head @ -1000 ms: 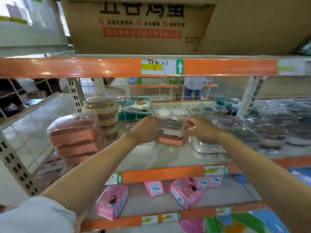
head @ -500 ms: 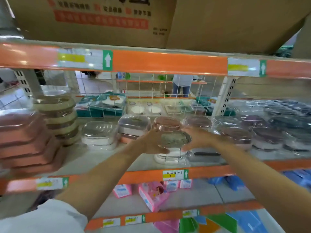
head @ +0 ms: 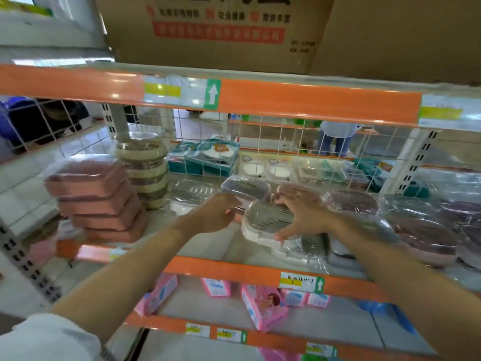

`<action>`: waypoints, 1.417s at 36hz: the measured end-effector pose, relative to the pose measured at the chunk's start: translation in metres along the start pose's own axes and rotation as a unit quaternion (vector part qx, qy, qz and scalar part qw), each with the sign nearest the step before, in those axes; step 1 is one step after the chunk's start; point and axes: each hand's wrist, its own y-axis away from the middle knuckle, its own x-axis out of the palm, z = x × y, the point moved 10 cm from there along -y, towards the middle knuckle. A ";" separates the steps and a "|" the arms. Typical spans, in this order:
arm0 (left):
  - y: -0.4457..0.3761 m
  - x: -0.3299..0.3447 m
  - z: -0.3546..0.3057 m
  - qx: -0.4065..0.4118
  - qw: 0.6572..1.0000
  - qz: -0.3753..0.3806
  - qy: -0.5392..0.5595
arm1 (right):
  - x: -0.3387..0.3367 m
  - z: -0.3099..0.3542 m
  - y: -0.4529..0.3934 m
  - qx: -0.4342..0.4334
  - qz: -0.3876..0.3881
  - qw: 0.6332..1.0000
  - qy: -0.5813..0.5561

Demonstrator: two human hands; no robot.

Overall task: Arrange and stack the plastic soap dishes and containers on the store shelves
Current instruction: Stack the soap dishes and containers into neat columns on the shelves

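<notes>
A clear-lidded white oval soap dish [head: 265, 220] sits tilted on top of a similar dish [head: 294, 250] near the front of the middle shelf [head: 234, 269]. My right hand [head: 304, 214] spans its right side, thumb at the front rim and fingers over the back of the lid. My left hand [head: 216, 214] hovers at the dish's left edge with loosely curled fingers and holds nothing. Behind stand clear rectangular dishes [head: 192, 196], one of them darker [head: 244, 187].
A stack of pink containers [head: 96, 199] and a round beige stack [head: 143, 165] fill the shelf's left. Purple oval dishes [head: 426, 238] crowd the right. A wire mesh [head: 260, 142] backs the shelf, cardboard boxes [head: 221, 27] sit above, pink packs [head: 263, 306] below.
Both hands carried the oval dish and set it lower on the dish beneath. My left hand has since come off its left side, while the right hand stays on it.
</notes>
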 end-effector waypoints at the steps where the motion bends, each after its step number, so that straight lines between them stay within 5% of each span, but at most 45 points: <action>1: 0.005 -0.009 0.012 -0.014 1.000 -0.013 -0.016 | -0.005 0.009 -0.004 -0.010 -0.010 1.000 -0.023; 5: 0.031 -0.051 0.060 -0.104 0.990 -0.071 -0.070 | -0.026 0.051 -0.030 -0.047 -0.054 0.997 -0.039; 18: 0.094 -0.087 0.118 -0.232 0.964 -0.050 -0.120 | -0.043 0.152 -0.143 -0.008 -0.137 0.987 -0.089; 24: 0.095 -0.086 0.121 -0.206 0.973 -0.023 -0.106 | -0.018 0.149 -0.157 -0.003 -0.061 0.993 -0.102; 36: 0.026 -0.039 0.057 -0.080 0.995 0.012 -0.054 | -0.040 0.079 -0.083 0.003 -0.117 0.982 -0.148; 51: -0.022 0.035 -0.024 0.011 0.997 0.077 -0.030 | 0.050 -0.048 0.013 0.115 0.102 0.987 0.036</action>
